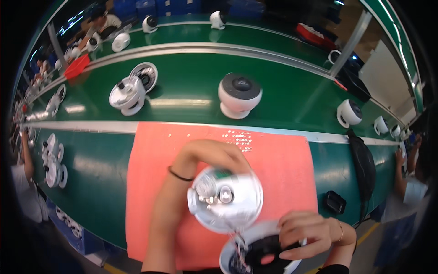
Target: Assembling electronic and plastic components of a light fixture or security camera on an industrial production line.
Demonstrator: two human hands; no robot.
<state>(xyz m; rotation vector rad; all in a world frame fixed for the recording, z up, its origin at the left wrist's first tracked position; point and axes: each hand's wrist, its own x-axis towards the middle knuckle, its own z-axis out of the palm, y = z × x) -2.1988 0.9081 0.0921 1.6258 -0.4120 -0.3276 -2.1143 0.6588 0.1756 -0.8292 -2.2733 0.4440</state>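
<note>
A white round device housing [246, 208] lies opened toward me over a salmon foam mat, with a small motor-like part and a green board inside. My left hand [219, 155] wraps over its far rim, its fingertips hidden behind the shell. Thin wires run from this housing to a second white half [228, 258] nearer my body. In that half sits a black round part [262, 251] with a red centre. My right hand [308, 233] bends its fingers over the black part's right side, gripping this half.
Small shiny screws [239, 139] stand in rows on the foam mat [150, 182]. Beyond the mat, a green conveyor carries an assembled white device [239, 96] and an opened one [130, 93]. To the right are a black tray [335, 202] and a black bag-like object [362, 160]. People work at both sides.
</note>
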